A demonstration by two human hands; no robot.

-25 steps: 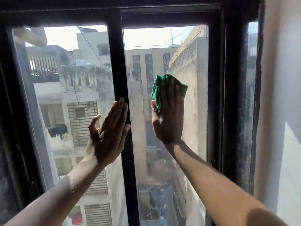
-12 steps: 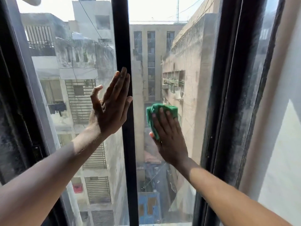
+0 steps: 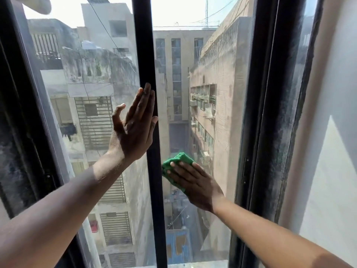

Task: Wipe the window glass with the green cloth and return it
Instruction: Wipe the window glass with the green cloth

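My right hand (image 3: 195,185) presses the folded green cloth (image 3: 178,160) flat against the right pane of the window glass (image 3: 212,117), low on the pane and close to the black centre bar (image 3: 148,55). Most of the cloth lies under my palm; its upper edge and left corner stick out past my fingertips. My left hand (image 3: 133,128) rests flat on the left pane, fingers together and pointing up, with its edge against the centre bar. It holds nothing.
A black window frame (image 3: 266,113) borders the right pane, and a white wall (image 3: 328,151) stands to its right. A dark frame (image 3: 17,113) closes off the left side. Buildings and an alley show through the glass.
My right hand has slid the green cloth down the right pane, from high up to low near the centre bar. My left hand has stayed on the left pane by the centre bar.
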